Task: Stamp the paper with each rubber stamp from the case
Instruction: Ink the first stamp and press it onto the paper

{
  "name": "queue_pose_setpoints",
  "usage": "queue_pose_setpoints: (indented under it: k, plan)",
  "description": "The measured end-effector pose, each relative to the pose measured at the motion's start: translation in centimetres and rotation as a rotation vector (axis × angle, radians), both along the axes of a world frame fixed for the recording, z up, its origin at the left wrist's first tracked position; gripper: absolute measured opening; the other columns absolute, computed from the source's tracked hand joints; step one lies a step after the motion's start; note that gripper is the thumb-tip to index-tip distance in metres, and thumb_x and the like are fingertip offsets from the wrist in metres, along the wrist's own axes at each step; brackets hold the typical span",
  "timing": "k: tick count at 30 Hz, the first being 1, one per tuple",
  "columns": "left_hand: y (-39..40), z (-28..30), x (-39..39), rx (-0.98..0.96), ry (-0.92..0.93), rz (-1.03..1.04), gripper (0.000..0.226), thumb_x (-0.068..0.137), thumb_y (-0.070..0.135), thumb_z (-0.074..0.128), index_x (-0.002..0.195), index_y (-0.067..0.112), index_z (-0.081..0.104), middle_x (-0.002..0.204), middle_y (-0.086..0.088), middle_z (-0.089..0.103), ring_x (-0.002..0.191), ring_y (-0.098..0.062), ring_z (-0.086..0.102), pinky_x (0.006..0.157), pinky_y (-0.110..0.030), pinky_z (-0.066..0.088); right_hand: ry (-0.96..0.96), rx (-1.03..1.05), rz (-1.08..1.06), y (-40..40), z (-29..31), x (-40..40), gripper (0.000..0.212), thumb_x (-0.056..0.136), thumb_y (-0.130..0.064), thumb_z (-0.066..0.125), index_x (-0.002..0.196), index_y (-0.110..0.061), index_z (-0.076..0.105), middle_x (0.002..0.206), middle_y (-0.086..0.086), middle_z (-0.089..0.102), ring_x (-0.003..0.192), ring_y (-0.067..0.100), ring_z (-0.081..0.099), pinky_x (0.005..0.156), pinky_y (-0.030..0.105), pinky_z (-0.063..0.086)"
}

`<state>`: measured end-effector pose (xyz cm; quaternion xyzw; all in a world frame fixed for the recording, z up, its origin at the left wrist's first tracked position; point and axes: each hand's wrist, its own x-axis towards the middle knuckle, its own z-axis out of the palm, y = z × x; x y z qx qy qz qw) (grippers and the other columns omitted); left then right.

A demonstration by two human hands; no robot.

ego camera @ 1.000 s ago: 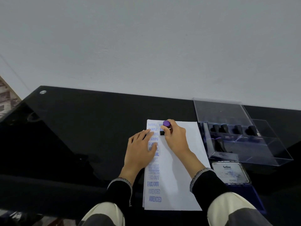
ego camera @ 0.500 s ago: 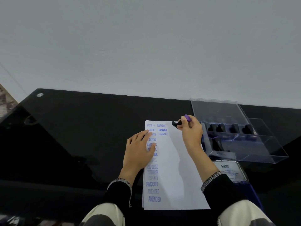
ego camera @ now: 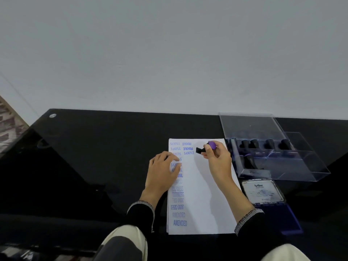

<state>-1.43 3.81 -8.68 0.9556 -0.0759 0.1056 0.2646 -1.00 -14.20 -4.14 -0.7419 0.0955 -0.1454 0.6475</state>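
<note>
So the whole setup sits on a glossy black tabletop [ego camera: 94,157] pushed right up against a plain pale wall [ego camera: 169,53], and the surface is shiny enough to throw dim reflections. A bit of patterned floor or rug [ego camera: 7,125] shows at the far left edge. The white paper [ego camera: 203,194] lies in front of the person, with a column of blue prints down its left side: SAMPLE, FAX OUT, AMENDED, and FRAGILE upside down near the top. The left hand [ego camera: 162,172] lies flat on the sheet's left edge, fingers relaxed and spread over a few prints. The right hand [ego camera: 216,157] grips a rubber stamp [ego camera: 206,147] by its purple knob, black base tilted sideways and lifted off the page near the top. Just right of the paper is the clear plastic case [ego camera: 301,166], lid open, more black stamps [ego camera: 263,144] standing inside. Nearer the person, an open ink pad [ego camera: 263,193] labelled Artline
</note>
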Motion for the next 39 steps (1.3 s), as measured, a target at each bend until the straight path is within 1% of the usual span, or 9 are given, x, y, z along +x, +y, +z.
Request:
queue_pose_setpoints:
  k: [5,10,13,15,17,21,27,31,39]
  plan:
    - [-0.6,1.1,-0.5,0.101,0.03,0.047,0.023,0.096,0.042,0.048,0.111,0.031,0.063,0.115,0.013,0.055,0.112,-0.008,0.05,0.11,-0.033,0.03,-0.036,0.014,0.034,-2.3,2.0,-3.4,0.009,0.094,-0.016,0.057,0.101,-0.021,0.057,0.097,0.005,0.066,0.082,0.015,0.068,0.083,0.032,0.055]
    - [-3.5,2.3,-2.7,0.161,0.035,0.117,0.028,0.098,0.032,0.047,0.122,0.027,0.06,0.136,0.006,0.05,0.133,-0.015,0.038,0.116,-0.044,0.015,-0.078,-0.063,-0.004,-6.4,3.3,-6.8,0.021,0.094,-0.018,0.056,0.115,-0.022,0.054,0.101,0.001,0.064,0.082,0.01,0.068,0.076,0.023,0.055]
    - [-5.9,2.0,-5.3,0.034,-0.052,0.049,0.025,0.095,0.024,0.053,0.118,0.02,0.064,0.132,0.002,0.055,0.128,-0.018,0.045,0.112,-0.04,0.024,-0.069,-0.066,-0.079,-9.5,3.0,-9.1,0.019,0.095,-0.017,0.054,0.113,-0.019,0.057,0.1,0.003,0.066,0.081,0.013,0.067,0.075,0.027,0.055]
    - [-7.7,1.8,-6.8,-0.012,-0.049,-0.028,0.025,0.095,0.023,0.053,0.117,0.019,0.065,0.131,0.002,0.057,0.126,-0.016,0.047,0.111,-0.035,0.026,-0.056,-0.057,-0.14,-11.6,2.5,-10.8,0.016,0.096,-0.015,0.051,0.11,-0.018,0.058,0.094,0.0,0.066,0.072,0.006,0.065,0.068,0.024,0.052]
    - [-9.2,1.6,-7.8,-0.029,-0.03,-0.067,0.027,0.096,0.028,0.053,0.119,0.021,0.063,0.133,0.005,0.056,0.127,-0.014,0.045,0.111,-0.032,0.025,-0.036,-0.074,-0.191,-13.5,1.8,-12.4,0.013,0.097,-0.013,0.049,0.105,-0.018,0.058,0.09,0.001,0.065,0.062,0.002,0.06,0.064,0.024,0.047]
    - [-10.5,0.3,-8.9,0.003,0.006,-0.102,0.035,0.095,0.039,0.051,0.127,0.024,0.058,0.139,0.006,0.05,0.131,-0.014,0.041,0.113,-0.032,0.021,0.033,-0.119,-0.218,-15.5,0.5,-14.6,0.009,0.094,-0.017,0.053,0.094,-0.024,0.058,0.09,0.006,0.066,0.057,0.0,0.056,0.062,0.024,0.045]
    - [-10.5,-0.4,-8.9,0.031,0.008,-0.109,0.039,0.095,0.042,0.051,0.129,0.023,0.055,0.14,0.005,0.049,0.132,-0.015,0.04,0.115,-0.035,0.022,0.038,-0.331,-0.144,-15.7,-0.3,-16.1,0.005,0.094,-0.019,0.053,0.093,-0.024,0.055,0.078,0.002,0.063,0.066,0.015,0.059,0.06,0.014,0.044]
    - [-10.6,-0.3,-9.0,0.015,0.004,-0.106,0.038,0.095,0.041,0.052,0.128,0.022,0.056,0.139,0.004,0.051,0.131,-0.017,0.041,0.114,-0.036,0.024,0.01,-0.456,-0.093,-15.6,-0.4,-16.5,0.008,0.097,-0.016,0.049,0.101,-0.022,0.051,0.081,-0.007,0.058,0.072,0.003,0.055,0.062,0.007,0.04]
    - [-10.6,-0.3,-9.0,0.006,0.026,-0.107,0.039,0.095,0.043,0.05,0.129,0.024,0.055,0.141,0.006,0.049,0.133,-0.016,0.039,0.116,-0.038,0.023,0.004,-0.633,-0.051,-15.1,-1.7,-16.6,0.018,0.095,-0.013,0.05,0.114,-0.016,0.05,0.094,-0.004,0.057,0.083,0.01,0.056,0.068,0.016,0.044]
